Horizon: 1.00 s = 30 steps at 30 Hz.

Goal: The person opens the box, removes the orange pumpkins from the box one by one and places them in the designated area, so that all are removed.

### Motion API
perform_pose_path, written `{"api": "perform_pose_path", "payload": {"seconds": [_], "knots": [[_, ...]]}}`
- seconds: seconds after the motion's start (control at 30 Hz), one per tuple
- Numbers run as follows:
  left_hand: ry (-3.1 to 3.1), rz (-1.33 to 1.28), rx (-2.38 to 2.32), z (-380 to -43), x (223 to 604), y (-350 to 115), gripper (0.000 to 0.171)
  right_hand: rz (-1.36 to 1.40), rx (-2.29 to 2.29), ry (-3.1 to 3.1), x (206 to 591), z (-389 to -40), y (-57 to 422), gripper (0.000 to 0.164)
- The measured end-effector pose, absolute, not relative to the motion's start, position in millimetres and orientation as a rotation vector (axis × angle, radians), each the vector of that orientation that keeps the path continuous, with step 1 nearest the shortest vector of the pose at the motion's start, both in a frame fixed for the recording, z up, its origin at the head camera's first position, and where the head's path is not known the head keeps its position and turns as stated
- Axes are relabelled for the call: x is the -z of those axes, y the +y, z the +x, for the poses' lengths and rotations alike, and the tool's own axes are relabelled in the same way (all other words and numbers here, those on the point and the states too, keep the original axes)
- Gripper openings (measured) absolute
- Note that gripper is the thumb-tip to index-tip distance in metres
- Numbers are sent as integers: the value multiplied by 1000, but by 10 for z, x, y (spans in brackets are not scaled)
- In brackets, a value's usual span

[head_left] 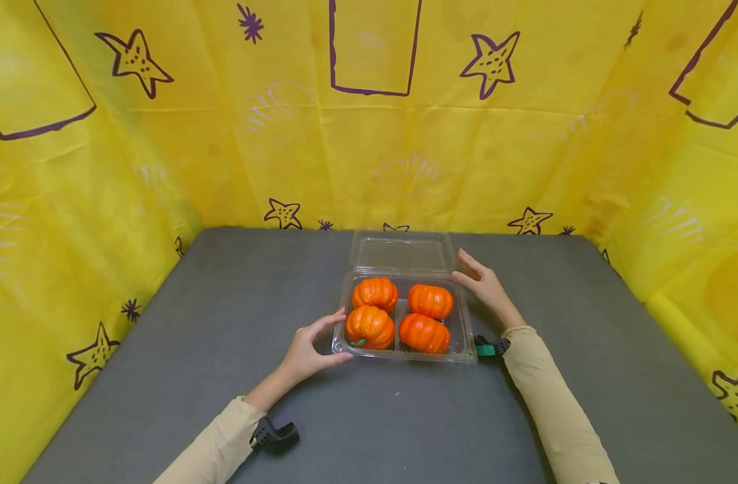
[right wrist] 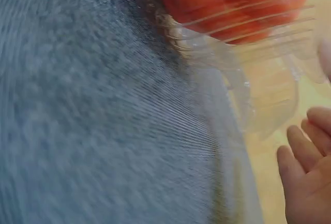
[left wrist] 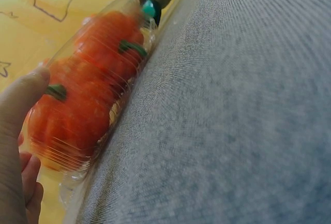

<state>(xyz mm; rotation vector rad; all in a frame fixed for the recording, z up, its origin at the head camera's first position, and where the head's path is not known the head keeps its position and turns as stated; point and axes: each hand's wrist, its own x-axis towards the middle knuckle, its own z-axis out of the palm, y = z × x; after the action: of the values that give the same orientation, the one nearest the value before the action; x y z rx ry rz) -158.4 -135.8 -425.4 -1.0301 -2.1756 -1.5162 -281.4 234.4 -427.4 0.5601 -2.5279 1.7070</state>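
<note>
A clear plastic clamshell container (head_left: 470, 336) lies unfolded on the table, its lid (head_left: 399, 254) tipped back toward the curtain. Inside sit several small orange pumpkins, two on each side of a middle divider. The front left pumpkin (head_left: 370, 327) shows a green stem. At the tray's front left corner is my left hand (head_left: 305, 351), thumb along the front edge and fingertips at the left rim. My right hand (head_left: 488, 288) reaches up the right side, its fingertips beside the hinge and lid. In the right wrist view the right hand's fingers (right wrist: 302, 151) are spread, with nothing gripped.
A dark grey tabletop (head_left: 224, 302) lies under everything. A yellow curtain (head_left: 369, 154) with purple starfish drawings closes off the back and both sides. Each wrist wears a black strap; the left strap (head_left: 275, 435) sits below the sleeve's end.
</note>
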Motion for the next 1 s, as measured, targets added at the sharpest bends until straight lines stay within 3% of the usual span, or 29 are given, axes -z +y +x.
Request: {"api": "perform_pose_path", "payload": {"seconds": [0.4, 0.7, 1.0], "knots": [[-2146, -1057, 1346, -1577, 4244, -1392, 58, 862, -1687, -2347, 3614, -2132, 2235, 58], [-2105, -1084, 1300, -1617, 4225, -1394, 58, 1302, -1596, -2295, 3806, -1921, 2249, 74], [-2087, -1114, 1284, -1618, 4220, -1369, 57, 1602, -1878, -2143, 3775, -1833, 2103, 72]]}}
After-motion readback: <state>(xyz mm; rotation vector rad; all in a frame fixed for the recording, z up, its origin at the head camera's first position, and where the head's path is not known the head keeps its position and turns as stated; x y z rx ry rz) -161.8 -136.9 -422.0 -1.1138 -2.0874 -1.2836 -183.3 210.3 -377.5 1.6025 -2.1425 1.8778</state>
